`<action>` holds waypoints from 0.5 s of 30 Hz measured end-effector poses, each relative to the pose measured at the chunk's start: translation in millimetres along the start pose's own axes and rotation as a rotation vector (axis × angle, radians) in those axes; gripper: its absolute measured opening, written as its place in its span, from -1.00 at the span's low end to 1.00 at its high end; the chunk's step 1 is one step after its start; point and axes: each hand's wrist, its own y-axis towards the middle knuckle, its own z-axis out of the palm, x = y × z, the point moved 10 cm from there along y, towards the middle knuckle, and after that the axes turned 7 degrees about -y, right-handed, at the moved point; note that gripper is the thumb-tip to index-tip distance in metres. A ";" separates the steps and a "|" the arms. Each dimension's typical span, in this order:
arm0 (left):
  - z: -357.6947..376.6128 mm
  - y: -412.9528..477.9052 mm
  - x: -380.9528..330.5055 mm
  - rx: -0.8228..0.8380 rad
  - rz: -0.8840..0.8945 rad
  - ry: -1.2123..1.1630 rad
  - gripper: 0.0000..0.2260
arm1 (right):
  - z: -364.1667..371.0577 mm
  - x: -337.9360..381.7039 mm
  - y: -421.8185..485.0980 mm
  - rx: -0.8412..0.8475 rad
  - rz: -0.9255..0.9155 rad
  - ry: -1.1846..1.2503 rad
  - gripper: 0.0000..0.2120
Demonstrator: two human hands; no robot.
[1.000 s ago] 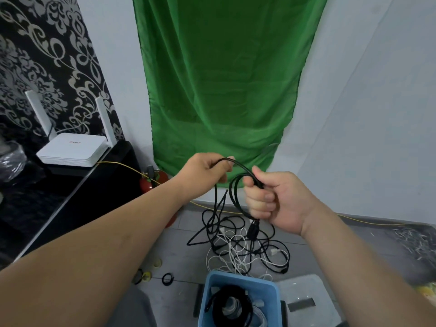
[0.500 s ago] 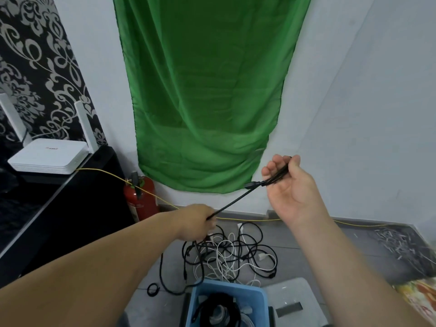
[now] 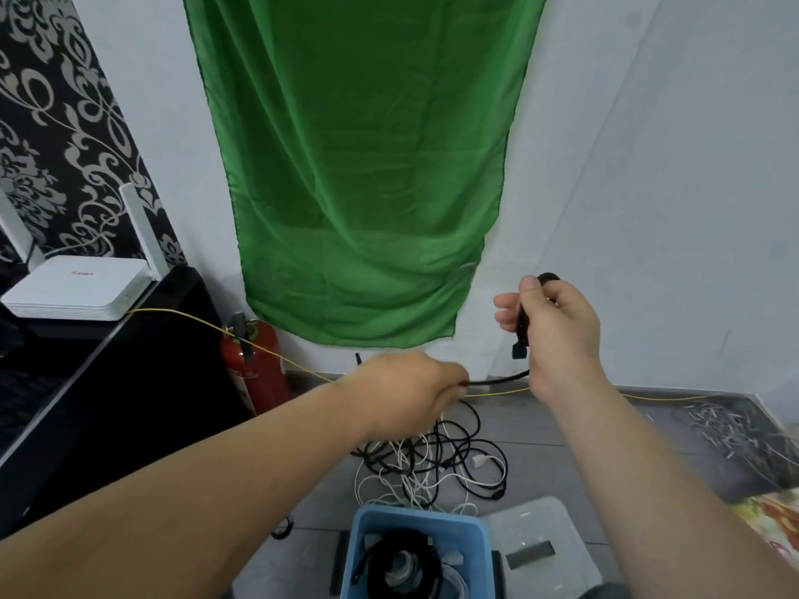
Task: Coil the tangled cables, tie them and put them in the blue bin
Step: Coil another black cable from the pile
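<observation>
Overhead, black cable (image 3: 497,381) between left hand (image 3: 410,391), right hand (image 3: 557,326)

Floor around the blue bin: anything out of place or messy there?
Yes. A tangled pile of black and white cables sprawls on the floor just beyond the blue bin, uncoiled. A small black ring lies loose left of the bin, and pale scraps litter the far right.
</observation>
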 end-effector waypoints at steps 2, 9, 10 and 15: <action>-19.7 2.7 15.1 -0.116 -0.020 0.014 -0.74 | 11.7 1.6 -5.6 0.120 -0.008 -0.095 -0.84; -54.1 -1.2 30.4 -0.293 0.086 -0.098 -0.73 | 51.4 -2.8 -26.4 0.401 -0.130 -0.546 -0.76; -54.7 -1.1 23.5 -0.290 0.125 -0.102 -0.73 | 50.9 -5.9 -25.8 0.383 -0.123 -0.557 -0.74; -74.0 -2.9 11.0 -0.391 0.181 -0.138 -0.76 | 53.5 -16.5 -25.5 0.397 -0.016 -0.509 -0.73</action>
